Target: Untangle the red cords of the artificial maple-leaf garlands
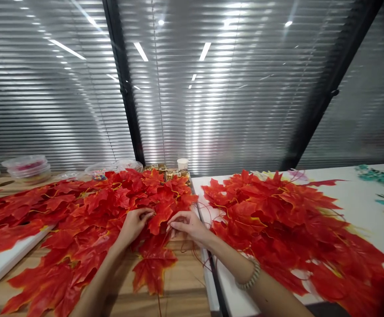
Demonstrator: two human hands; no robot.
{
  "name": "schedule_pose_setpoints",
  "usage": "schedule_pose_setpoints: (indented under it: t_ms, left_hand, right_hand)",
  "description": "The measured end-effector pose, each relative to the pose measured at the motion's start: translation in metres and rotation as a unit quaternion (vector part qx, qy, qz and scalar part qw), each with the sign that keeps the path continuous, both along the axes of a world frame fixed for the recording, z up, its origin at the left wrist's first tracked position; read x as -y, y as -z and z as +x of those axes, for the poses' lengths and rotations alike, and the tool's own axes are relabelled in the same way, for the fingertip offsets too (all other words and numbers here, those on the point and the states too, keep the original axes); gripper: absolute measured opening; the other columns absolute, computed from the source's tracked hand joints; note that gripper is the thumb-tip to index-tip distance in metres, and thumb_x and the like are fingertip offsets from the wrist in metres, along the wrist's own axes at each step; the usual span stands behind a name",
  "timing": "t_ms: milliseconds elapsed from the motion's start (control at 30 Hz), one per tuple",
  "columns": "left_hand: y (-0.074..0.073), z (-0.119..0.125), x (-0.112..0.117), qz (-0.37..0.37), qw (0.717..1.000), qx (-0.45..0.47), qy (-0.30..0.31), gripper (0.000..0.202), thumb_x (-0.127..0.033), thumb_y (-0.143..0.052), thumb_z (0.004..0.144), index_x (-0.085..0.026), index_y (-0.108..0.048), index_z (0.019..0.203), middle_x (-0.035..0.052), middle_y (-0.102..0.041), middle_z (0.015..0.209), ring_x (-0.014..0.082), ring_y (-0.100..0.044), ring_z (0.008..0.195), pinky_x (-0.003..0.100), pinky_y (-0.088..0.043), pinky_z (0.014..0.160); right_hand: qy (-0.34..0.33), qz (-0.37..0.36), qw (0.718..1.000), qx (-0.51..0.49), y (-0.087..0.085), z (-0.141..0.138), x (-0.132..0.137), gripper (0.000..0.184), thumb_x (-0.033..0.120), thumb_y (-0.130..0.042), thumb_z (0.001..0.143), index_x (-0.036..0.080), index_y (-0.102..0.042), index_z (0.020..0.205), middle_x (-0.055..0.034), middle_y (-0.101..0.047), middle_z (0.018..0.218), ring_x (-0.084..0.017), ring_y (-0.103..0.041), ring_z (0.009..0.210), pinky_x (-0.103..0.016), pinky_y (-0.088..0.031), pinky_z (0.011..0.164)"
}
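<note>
My left hand (pixel 134 225) is curled, its fingers pinching the edge of a red artificial maple leaf (pixel 159 217) at the near edge of a big heap of such leaves (pixel 79 207) on the wooden table (pixel 182 286). My right hand (pixel 187 224), a bead bracelet (pixel 249 278) on its wrist, pinches the same leaf from the right, fingertips pressed together. Another red leaf (pixel 154 266) lies flat just below both hands. Thin red strings (pixel 208 211) trail from the leaves by the right hand.
A second heap of red leaves (pixel 287 220) covers the white table (pixel 360 207) at the right. Clear plastic containers (pixel 28 167) and a small white-capped bottle (pixel 182 164) stand at the back. A white board (pixel 3 262) lies at the left, green bits (pixel 382 177) at far right.
</note>
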State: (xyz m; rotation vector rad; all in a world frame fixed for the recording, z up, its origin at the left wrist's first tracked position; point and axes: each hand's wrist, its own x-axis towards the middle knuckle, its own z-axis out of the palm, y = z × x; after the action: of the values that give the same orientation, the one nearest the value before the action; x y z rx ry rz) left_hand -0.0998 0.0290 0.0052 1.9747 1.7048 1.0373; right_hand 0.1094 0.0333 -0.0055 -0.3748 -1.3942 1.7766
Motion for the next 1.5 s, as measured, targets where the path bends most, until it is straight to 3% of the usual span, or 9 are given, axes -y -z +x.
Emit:
schedule_pose_setpoints:
  t_ms: [267,433,600,767,900,1100,1200,1267,1500]
  left_hand:
    - [-0.026,-0.007,0.018,-0.051,0.995,-0.085,0.013,0.022,-0.021,-0.055,0.064,-0.020,-0.073,0.077,0.0061,-0.075,0.079,0.0248,-0.068,0.071,0.029,-0.049,0.067]
    - [-0.049,0.036,0.014,-0.012,0.993,-0.121,-0.016,0.027,-0.020,-0.049,0.072,-0.022,-0.072,0.086,0.0084,-0.073,0.092,0.0261,-0.064,0.089,0.032,-0.044,0.080]
    - [-0.041,0.081,-0.017,0.033,0.995,-0.080,-0.050,0.037,-0.026,-0.054,0.073,-0.019,-0.063,0.108,0.0124,-0.069,0.100,0.0294,-0.061,0.095,0.040,-0.042,0.084]
    - [-0.020,0.091,-0.038,0.065,0.996,0.035,-0.048,0.022,-0.026,-0.061,0.066,-0.016,-0.070,0.084,0.0109,-0.072,0.087,0.0273,-0.063,0.086,0.039,-0.044,0.084]
    - [-0.019,0.087,-0.040,0.094,0.978,0.181,-0.050,0.018,-0.032,-0.063,0.065,-0.017,-0.068,0.072,0.0072,-0.072,0.080,0.0231,-0.064,0.079,0.037,-0.047,0.081]
    - [-0.068,0.068,-0.024,0.177,0.887,0.422,-0.053,0.035,-0.046,-0.062,0.067,-0.023,-0.058,0.093,0.0003,-0.067,0.093,0.0146,-0.063,0.090,0.026,-0.050,0.078]
    - [-0.086,0.053,-0.008,0.181,0.856,0.482,-0.040,0.032,-0.040,-0.069,0.064,-0.027,-0.058,0.091,-0.0046,-0.066,0.087,0.0099,-0.063,0.085,0.018,-0.050,0.074]
    - [-0.081,0.048,0.001,0.161,0.850,0.501,-0.021,0.034,-0.037,-0.074,0.059,-0.025,-0.060,0.087,-0.0046,-0.066,0.076,0.0103,-0.064,0.077,0.020,-0.051,0.073]
    - [-0.026,0.054,0.013,0.021,0.877,0.481,0.007,0.035,-0.024,-0.078,0.056,-0.017,-0.062,0.086,-0.0009,-0.068,0.073,0.0123,-0.064,0.065,0.022,-0.053,0.064]
  right_hand:
    - [0.022,-0.088,0.993,-0.076,-0.003,0.014,0.001,0.017,0.024,-0.074,0.065,0.012,-0.066,0.074,-0.0030,-0.067,0.067,-0.008,-0.059,0.051,-0.018,-0.046,0.050]
    - [0.048,-0.100,0.988,-0.106,-0.002,0.016,-0.001,0.016,0.022,-0.073,0.066,0.013,-0.066,0.077,-0.0042,-0.068,0.073,-0.008,-0.059,0.054,-0.018,-0.047,0.055]
    - [0.059,-0.131,0.980,-0.134,-0.005,0.018,-0.003,0.019,0.020,-0.075,0.062,0.014,-0.066,0.077,-0.0032,-0.067,0.073,-0.007,-0.058,0.053,-0.018,-0.046,0.055]
    - [0.091,-0.141,0.975,-0.148,-0.006,0.019,-0.008,0.021,0.021,-0.076,0.060,0.014,-0.066,0.076,-0.0010,-0.065,0.069,-0.007,-0.056,0.052,-0.017,-0.044,0.052]
    - [0.103,-0.142,0.972,-0.154,-0.005,0.018,-0.010,0.022,0.023,-0.077,0.059,0.015,-0.066,0.077,-0.0017,-0.066,0.073,-0.006,-0.055,0.051,-0.018,-0.043,0.051]
    - [0.088,-0.159,0.973,-0.144,-0.009,0.017,-0.006,0.022,0.025,-0.078,0.058,0.014,-0.067,0.075,-0.0028,-0.066,0.072,-0.007,-0.053,0.050,-0.019,-0.042,0.051]
    - [0.079,-0.161,0.973,-0.142,-0.010,0.017,-0.005,0.022,0.025,-0.078,0.058,0.015,-0.067,0.073,-0.0025,-0.066,0.070,-0.007,-0.053,0.049,-0.019,-0.042,0.051]
    - [0.091,-0.163,0.972,-0.141,-0.010,0.017,-0.005,0.021,0.025,-0.078,0.058,0.015,-0.068,0.073,-0.0026,-0.066,0.070,-0.006,-0.053,0.049,-0.019,-0.042,0.051]
    - [0.189,-0.106,0.969,-0.116,-0.003,0.017,-0.009,0.019,0.026,-0.074,0.063,0.016,-0.069,0.079,-0.0027,-0.066,0.075,-0.007,-0.052,0.054,-0.020,-0.041,0.055]
